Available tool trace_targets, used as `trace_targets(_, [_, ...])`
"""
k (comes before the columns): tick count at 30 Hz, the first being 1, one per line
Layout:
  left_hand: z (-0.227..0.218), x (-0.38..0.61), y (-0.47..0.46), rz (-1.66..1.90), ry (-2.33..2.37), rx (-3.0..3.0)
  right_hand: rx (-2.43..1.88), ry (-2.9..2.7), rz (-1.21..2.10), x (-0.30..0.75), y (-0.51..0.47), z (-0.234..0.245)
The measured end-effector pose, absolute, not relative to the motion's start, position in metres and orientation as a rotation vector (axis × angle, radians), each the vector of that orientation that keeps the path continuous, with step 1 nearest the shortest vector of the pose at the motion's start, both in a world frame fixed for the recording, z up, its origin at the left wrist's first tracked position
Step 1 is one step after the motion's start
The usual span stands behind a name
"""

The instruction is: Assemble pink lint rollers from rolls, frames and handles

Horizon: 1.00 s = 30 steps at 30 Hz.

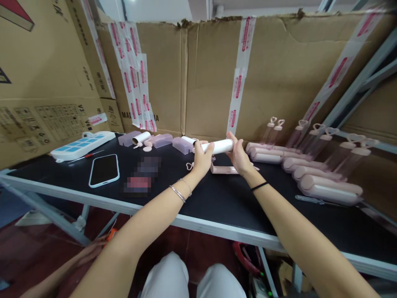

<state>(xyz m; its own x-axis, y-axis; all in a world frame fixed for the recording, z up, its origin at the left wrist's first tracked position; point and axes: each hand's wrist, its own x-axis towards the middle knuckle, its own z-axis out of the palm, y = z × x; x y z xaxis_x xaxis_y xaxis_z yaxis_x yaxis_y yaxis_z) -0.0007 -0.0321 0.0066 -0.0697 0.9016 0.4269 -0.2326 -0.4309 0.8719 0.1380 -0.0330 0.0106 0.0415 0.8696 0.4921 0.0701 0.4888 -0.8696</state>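
Above the black table (198, 203), a white lint roll (222, 146) lies sideways between my hands. My left hand (203, 158) has its fingers wrapped round the left end. My right hand (238, 155) grips the right end with thumb and fingers. Just beneath them a pale pink roller case (225, 169) rests on the table, partly covered by my right hand. A small pink heart-shaped handle (190, 166) shows beside my left wrist. Behind my left hand sit a translucent purple cover (182, 145) and another white roll (188, 140).
At the right stand several pink lint rollers (328, 188) with upright heart handles. Further left lie a white roll with a cardboard core (141, 138), a phone (104, 170) and a power strip (83, 145). Cardboard (211, 82) walls the back. Another person's hand (93, 249) shows below the table.
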Motion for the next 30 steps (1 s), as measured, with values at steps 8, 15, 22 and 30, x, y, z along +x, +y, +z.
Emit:
trace_targets(8, [0.013,-0.002,-0.042,1.725,0.828,1.481,-0.880,-1.397,0.809,0.138,-0.029,0.007])
trace_targets(15, [0.004,0.005,-0.047,1.643,0.766,1.879,-0.842,-1.209,0.771,0.129,-0.038,0.018])
trace_targets(22, [0.008,0.004,-0.056,1.209,0.574,2.389,-0.887,-0.904,0.935,0.126,-0.053,0.030])
trace_targets(30, [0.023,-0.010,-0.050,1.222,0.584,2.243,-1.122,-1.359,0.928,0.134,-0.055,0.031])
